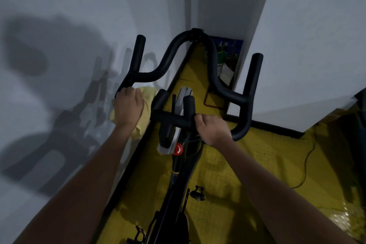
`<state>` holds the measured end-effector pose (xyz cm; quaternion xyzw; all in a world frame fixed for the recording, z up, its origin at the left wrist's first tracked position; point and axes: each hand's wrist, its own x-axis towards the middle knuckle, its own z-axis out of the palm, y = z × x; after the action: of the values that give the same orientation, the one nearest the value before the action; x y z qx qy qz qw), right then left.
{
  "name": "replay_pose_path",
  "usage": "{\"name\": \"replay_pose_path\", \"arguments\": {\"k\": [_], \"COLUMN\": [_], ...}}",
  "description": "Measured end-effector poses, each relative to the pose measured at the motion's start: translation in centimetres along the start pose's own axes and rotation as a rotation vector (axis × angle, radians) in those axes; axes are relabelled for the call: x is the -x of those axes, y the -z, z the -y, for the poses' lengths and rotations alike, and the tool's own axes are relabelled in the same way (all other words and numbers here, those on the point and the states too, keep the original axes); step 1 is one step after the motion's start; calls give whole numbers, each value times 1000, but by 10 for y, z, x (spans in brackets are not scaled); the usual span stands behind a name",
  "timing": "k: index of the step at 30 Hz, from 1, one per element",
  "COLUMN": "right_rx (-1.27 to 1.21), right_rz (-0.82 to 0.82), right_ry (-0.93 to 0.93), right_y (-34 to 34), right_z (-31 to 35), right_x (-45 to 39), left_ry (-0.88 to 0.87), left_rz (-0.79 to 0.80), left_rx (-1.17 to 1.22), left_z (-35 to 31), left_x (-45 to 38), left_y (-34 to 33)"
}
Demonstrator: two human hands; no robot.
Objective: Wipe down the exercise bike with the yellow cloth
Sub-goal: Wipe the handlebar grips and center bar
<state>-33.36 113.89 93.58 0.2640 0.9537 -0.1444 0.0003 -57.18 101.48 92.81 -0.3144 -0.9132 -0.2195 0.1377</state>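
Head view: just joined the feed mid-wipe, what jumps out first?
The black handlebars fill the centre, looping up toward the white wall corner. The left hand presses the yellow cloth onto the left bar end, while the right hand grips the cross bar. Below, a red knob stands out against the yellow floor.

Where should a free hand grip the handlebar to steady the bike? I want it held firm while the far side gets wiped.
Judging by the pose, grip the bare right-side bar of the handlebar, coming from above and behind. The left hand and yellow cloth occupy the left bend; the right hand already holds near the centre.
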Motion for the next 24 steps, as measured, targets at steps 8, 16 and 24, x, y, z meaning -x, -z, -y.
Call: {"name": "replay_pose_path", "arguments": {"k": [8,16,24], "right_rx": [85,90,146], "right_rz": [29,0,-17], "right_ry": [20,77,117], "right_y": [1,-2,-3], "right_z": [3,-2,-2], "right_x": [-1,-1,-4], "left_ry": [37,-148,139], "left_rz": [-89,-58,207], "left_rx": [97,131,-108], "left_z": [-50,12,38], "left_x": [25,17,-32], "left_y": [-6,-9,-12]}}
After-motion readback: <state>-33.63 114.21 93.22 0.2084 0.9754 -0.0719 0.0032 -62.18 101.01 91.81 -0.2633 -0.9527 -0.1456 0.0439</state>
